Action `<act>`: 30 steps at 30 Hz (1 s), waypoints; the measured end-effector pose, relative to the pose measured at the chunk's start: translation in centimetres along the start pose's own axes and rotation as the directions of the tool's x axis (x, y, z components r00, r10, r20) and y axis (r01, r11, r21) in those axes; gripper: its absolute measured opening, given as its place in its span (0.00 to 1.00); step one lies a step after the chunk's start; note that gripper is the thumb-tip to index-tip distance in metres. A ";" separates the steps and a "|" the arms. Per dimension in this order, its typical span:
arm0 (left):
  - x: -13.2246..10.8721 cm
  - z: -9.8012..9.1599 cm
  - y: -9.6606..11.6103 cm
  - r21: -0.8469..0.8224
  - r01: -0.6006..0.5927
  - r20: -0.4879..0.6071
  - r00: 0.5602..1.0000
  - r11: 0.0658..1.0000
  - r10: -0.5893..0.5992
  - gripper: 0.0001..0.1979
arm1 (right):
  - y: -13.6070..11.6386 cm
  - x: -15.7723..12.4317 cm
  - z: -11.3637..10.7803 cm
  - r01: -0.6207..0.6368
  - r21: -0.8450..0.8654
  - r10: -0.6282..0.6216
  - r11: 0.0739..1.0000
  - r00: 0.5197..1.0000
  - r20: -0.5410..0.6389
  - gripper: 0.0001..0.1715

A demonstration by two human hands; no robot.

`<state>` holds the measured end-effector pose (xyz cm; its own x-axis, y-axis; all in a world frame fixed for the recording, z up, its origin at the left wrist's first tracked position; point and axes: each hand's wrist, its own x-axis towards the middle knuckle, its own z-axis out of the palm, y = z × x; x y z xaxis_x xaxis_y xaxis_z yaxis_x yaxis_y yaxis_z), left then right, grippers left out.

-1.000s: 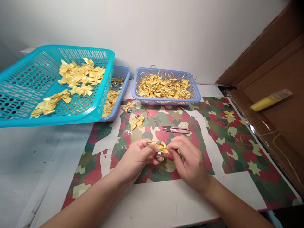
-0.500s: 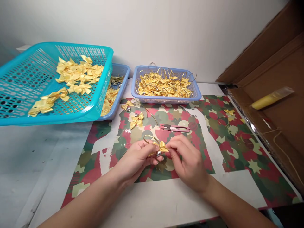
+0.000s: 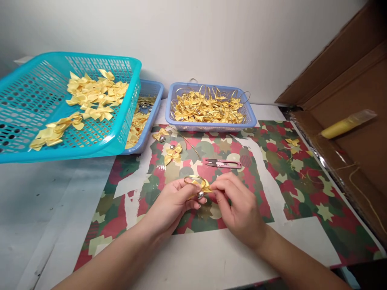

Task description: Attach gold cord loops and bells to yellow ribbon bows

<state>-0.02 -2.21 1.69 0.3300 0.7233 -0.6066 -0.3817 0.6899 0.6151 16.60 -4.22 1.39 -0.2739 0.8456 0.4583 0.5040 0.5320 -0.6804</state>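
Between my hands, above the patterned table cover, is a yellow ribbon bow (image 3: 205,186) with a small silver bell (image 3: 201,195) at its front and a loop of gold cord (image 3: 193,178) rising behind it. My left hand (image 3: 178,195) is closed on the bow's left side, thumb on top, with the bell by its fingertips. My right hand (image 3: 237,205) pinches the bow's right tail between thumb and forefinger. Just beyond the hands lie pink thread snips (image 3: 223,163). Two more bows with bells, one a yellow bow (image 3: 173,154), lie farther left beside a gold cord (image 3: 191,146).
A turquoise basket (image 3: 90,151) of yellow bows stands at the left, over part of a blue basket (image 3: 152,117) holding bows and gold cords. Another blue basket (image 3: 211,127), full of finished-looking bows, is at the back. Cardboard (image 3: 341,92) borders the right, with a yellow tube (image 3: 341,127).
The bow has turned slightly in my fingers, and its right loop now looks narrower and tilted. Both hands stay nearly in place. The view has shifted slightly.
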 end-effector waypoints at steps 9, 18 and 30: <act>0.1 -0.1 0.0 -0.007 -0.001 0.024 1.000 1.000 0.001 0.07 | -0.1 0.0 0.1 -0.023 -0.005 0.023 1.000 1.000 -0.019 0.11; 0.0 0.0 0.0 0.045 0.015 0.005 1.000 0.999 -0.015 0.07 | -0.1 0.0 0.1 -0.016 -0.004 0.016 1.000 1.000 -0.003 0.11; 0.0 0.7 -0.4 0.084 -0.059 -0.050 0.997 0.995 0.063 0.07 | -0.4 -0.1 0.7 -0.103 0.044 0.106 0.994 0.993 -0.059 0.11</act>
<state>0.75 -2.48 1.86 0.2612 0.7631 -0.5911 -0.3262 0.6462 0.6900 15.84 -4.54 1.23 -0.1700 0.8929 0.4169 0.4933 0.4433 -0.7484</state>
